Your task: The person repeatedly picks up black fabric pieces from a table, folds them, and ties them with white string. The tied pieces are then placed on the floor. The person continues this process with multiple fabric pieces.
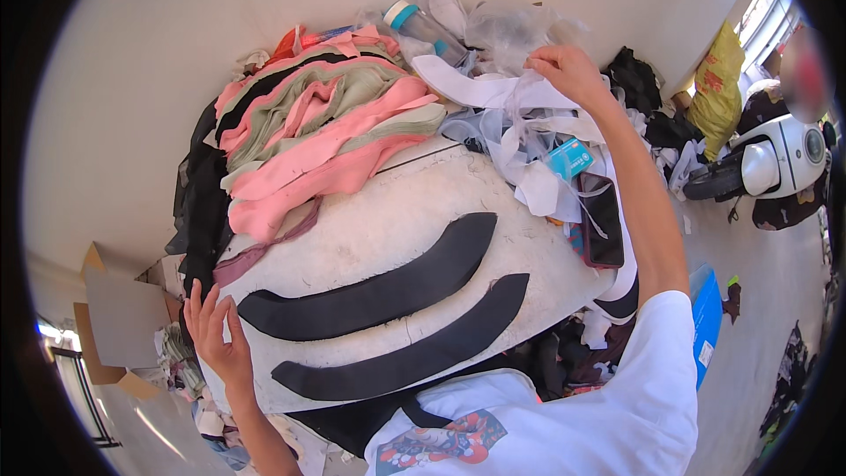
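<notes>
Right hand point(568, 75) at the far side of the pale table point(370, 234), arm outstretched, thumb and fingers drawn almost together above a tangle of whitish strips point(536, 189); cannot tell whether pinched on a strip or merely brushing against one. Left hand point(218, 335) at the table's left edge, fingers loosely spread, thumb apart, nothing held. Just right of the left hand, two black curved pieces, flat on the table and well apart from the right hand: upper piece point(370, 300) with its left end beside the left thumb, lower piece point(405, 358) nearer the body, roughly parallel, narrow gap between. Beyond the left fingertips, black cloth point(203, 220) draped down the table edge; contact with the fingers, cannot tell. Between the hands, toward the far side, a layered heap of pink and grey-green cloth point(308, 178). Immediately left of the right hand, a broad white curved band point(493, 92); farther left and beyond, a clear bottle point(432, 33) with blue-and-white cap, tilted. Below the right hand, nearer the body, a small blue packet point(571, 159), then a dark phone point(602, 220) beside the forearm. Right of the right hand, off the table, a yellow bag point(716, 92).
</notes>
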`<state>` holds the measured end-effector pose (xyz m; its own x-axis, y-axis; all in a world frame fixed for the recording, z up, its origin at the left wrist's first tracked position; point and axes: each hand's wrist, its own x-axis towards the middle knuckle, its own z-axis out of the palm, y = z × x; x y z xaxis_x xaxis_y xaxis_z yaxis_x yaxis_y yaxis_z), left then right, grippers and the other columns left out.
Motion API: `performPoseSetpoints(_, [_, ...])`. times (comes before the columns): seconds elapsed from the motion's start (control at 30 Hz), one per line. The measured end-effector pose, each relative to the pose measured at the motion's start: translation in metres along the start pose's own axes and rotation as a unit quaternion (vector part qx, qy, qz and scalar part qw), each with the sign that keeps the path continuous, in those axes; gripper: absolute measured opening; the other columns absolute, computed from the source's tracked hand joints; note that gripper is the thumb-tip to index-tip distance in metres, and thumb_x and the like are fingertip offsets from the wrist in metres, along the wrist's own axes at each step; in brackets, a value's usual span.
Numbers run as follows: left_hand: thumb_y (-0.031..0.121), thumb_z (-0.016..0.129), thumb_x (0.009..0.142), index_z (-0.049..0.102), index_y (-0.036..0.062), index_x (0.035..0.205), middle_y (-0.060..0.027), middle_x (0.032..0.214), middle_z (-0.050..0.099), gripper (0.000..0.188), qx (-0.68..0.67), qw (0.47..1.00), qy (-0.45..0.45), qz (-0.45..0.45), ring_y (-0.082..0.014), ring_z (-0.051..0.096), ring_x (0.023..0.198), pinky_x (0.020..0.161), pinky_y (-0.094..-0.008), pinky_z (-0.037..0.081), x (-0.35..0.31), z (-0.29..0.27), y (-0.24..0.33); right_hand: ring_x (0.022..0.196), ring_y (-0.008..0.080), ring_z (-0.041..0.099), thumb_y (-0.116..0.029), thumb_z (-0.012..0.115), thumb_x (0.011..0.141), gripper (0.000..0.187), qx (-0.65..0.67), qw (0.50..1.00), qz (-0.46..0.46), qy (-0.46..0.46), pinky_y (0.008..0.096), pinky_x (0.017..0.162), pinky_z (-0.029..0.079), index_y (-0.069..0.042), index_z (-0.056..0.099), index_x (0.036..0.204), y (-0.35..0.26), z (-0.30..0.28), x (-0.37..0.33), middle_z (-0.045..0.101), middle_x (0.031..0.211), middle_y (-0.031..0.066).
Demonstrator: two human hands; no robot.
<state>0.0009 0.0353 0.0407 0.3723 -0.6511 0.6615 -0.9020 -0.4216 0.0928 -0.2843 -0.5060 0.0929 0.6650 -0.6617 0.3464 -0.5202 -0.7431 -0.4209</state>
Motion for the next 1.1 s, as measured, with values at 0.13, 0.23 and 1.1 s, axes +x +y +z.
performPoseSetpoints(0.13, [-0.001,0.067,0.086,0.069,0.0041,0.096,-0.0103,0.115,0.07,0.011,-0.028,0.999,-0.008,0.019,-0.0334,0.056,0.127,0.111,-0.0495,0.035,0.024,0.008,0.016,0.084,0.0125,0.06,-0.02,0.06,0.097,0.021,0.11,0.991,-0.053,0.048,0.0302,0.075,0.048,-0.003,0.071,0.099,-0.011,-0.019,0.0,0.069,0.089,0.0003])
performPoseSetpoints(0.23, [-0.003,0.068,0.084,0.07,0.0033,0.096,-0.0104,0.11,0.071,0.014,-0.11,0.993,-0.006,0.039,-0.0331,0.059,0.122,0.105,-0.0464,0.041,0.054,0.024,0.043,0.084,0.0127,0.062,-0.022,0.062,0.094,0.021,0.151,0.987,0.001,0.055,0.0314,0.073,0.049,-0.004,0.071,0.094,-0.008,-0.04,0.005,0.069,0.088,0.0025])
performPoseSetpoints(1.1, [0.003,0.075,0.083,0.068,0.0077,0.118,-0.0078,0.117,0.069,0.036,-0.466,0.882,-0.061,0.033,-0.0059,0.063,0.078,0.057,-0.0195,0.045,0.171,0.059,0.178,0.064,0.0053,0.058,-0.017,0.063,0.095,0.012,0.313,0.949,-0.02,-0.038,0.0209,0.058,0.048,-0.006,0.066,0.093,-0.064,-0.081,-0.013,0.063,0.074,-0.0015])
